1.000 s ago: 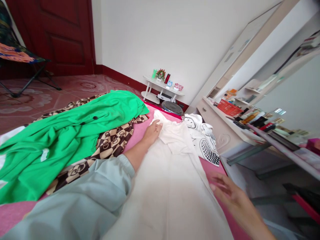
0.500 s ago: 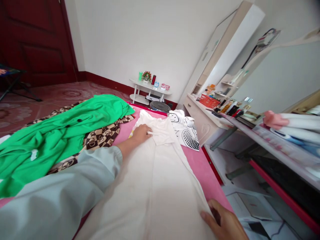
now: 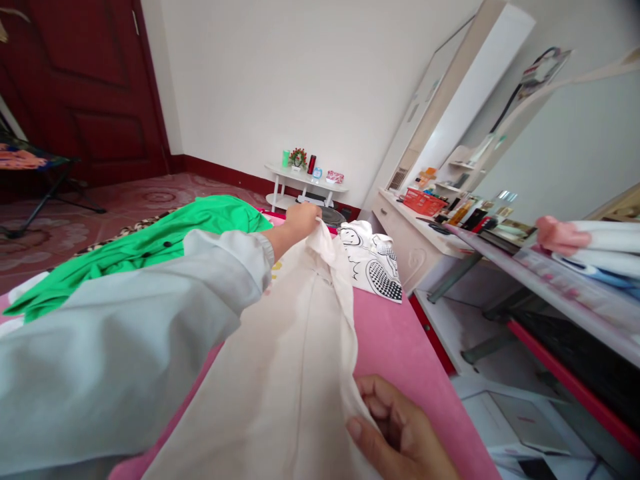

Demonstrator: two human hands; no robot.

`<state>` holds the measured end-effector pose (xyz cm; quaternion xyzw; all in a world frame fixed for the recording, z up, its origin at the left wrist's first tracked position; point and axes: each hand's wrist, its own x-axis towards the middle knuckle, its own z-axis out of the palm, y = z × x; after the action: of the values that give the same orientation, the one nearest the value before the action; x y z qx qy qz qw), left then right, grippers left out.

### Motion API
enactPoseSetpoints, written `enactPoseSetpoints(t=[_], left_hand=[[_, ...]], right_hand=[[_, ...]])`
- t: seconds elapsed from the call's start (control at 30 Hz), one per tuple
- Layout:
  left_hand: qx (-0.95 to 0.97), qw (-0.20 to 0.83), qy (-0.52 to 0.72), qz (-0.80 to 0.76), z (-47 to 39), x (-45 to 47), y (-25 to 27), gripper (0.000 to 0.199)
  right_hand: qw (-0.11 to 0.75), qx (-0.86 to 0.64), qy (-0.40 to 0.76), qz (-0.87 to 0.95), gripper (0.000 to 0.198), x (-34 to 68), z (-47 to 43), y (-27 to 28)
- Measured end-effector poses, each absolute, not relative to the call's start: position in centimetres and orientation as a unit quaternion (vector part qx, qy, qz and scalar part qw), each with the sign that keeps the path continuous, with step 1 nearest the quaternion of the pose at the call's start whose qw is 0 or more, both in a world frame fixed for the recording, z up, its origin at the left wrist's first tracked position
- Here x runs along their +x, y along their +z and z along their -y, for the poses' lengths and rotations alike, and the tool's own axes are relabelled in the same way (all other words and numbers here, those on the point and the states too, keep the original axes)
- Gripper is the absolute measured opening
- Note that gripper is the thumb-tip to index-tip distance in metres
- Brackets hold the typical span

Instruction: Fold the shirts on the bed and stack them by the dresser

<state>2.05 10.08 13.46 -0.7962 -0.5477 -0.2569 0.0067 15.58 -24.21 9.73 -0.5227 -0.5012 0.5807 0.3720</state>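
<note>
A long white garment lies over the pink surface in front of me; its exact kind is unclear. At its far end my left hand pinches the cloth and holds part of it raised. My right hand grips the garment's right edge close to me, thumb on top and fingers curled beneath. That edge is lifted and folded inward in a long ridge between the two hands. Beyond, to the right, lies a white garment with black print. A green buttoned garment is on the left, partly behind my left sleeve.
At the right stands a dressing table with a red basket and several bottles, beside a glass-topped table. A low white shelf is against the far wall. A folding stool stands at the left.
My left hand has lifted the far end of the white garment and moved away from me. My right hand has drawn the right edge leftward, baring more pink surface.
</note>
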Motion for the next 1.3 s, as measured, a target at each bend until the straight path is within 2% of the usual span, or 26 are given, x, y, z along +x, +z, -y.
enactPoseSetpoints(t=[0.1, 0.2, 0.27, 0.33, 0.47, 0.63, 0.8, 1.03, 1.2, 1.3], left_hand=[[-0.785, 0.019, -0.264, 0.561, -10.9, 1.2, 14.5, 0.026], [-0.771, 0.023, -0.261, 0.580, -11.7, -0.4, 14.0, 0.029], [-0.763, 0.021, -0.255, 0.594, -12.0, -1.7, 12.7, 0.030], [-0.753, 0.015, -0.247, 0.609, -12.1, -3.2, 10.9, 0.032], [-0.740, -0.001, -0.229, 0.633, -11.5, -5.7, 6.9, 0.031], [-0.747, 0.006, -0.236, 0.621, -10.8, -6.2, 4.4, 0.029], [-0.756, 0.006, -0.234, 0.612, -12.1, -4.9, 4.2, 0.037], [-0.764, -0.023, -0.167, 0.623, -14.4, -5.0, 2.9, 0.043], [-0.785, -0.002, -0.157, 0.600, -13.9, -3.9, 4.1, 0.024], [-0.829, 0.027, -0.175, 0.531, -11.5, -2.2, 4.9, 0.026]], right_hand=[[0.375, -0.474, 0.617, 0.504, 0.043, 12.8, 23.4, 7.6], [0.291, -0.480, 0.607, 0.563, 0.053, 11.0, 22.7, 4.1], [0.212, -0.496, 0.573, 0.617, 0.049, 10.5, 22.3, 2.3], [0.180, -0.512, 0.513, 0.665, 0.038, 10.5, 21.6, 1.9], [0.239, -0.557, 0.328, 0.725, 0.020, 10.6, 19.1, 4.2], [0.292, -0.555, 0.195, 0.754, 0.034, 10.1, 15.4, 4.2], [0.286, -0.549, 0.178, 0.765, 0.029, 9.8, 14.2, 2.1], [0.308, -0.538, 0.202, 0.758, 0.031, 10.2, 14.3, 2.1], [0.308, -0.540, 0.208, 0.755, 0.032, 10.2, 14.1, 2.0], [0.315, -0.537, 0.208, 0.755, 0.033, 10.3, 14.2, 2.0]])
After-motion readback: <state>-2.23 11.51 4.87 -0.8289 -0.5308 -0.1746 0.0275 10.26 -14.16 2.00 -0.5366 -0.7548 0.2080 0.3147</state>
